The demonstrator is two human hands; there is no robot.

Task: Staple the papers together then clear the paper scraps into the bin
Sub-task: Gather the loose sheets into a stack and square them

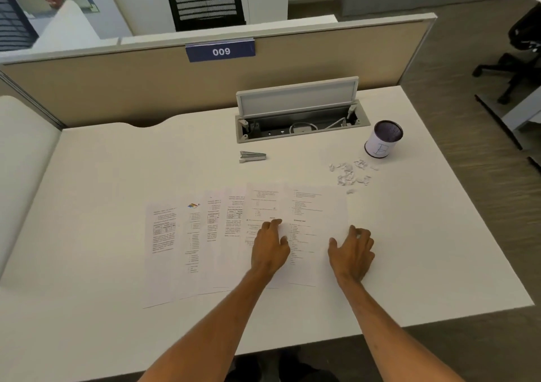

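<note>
While hands [310, 250] press papers [205, 235], scraps [351, 173] litter the white desk [117, 176].

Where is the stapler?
In the head view, the stapler lies on the white desk, beyond the spread-out papers and just in front of the open cable box.

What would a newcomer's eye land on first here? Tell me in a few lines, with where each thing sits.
First, the fan of printed papers spread overlapping across the middle of the white desk, with the left hand flat on them and the right hand at their right edge. Next, the heap of paper scraps at the right rear, just in front of the small bin. The stapler lies alone behind the papers.
</note>
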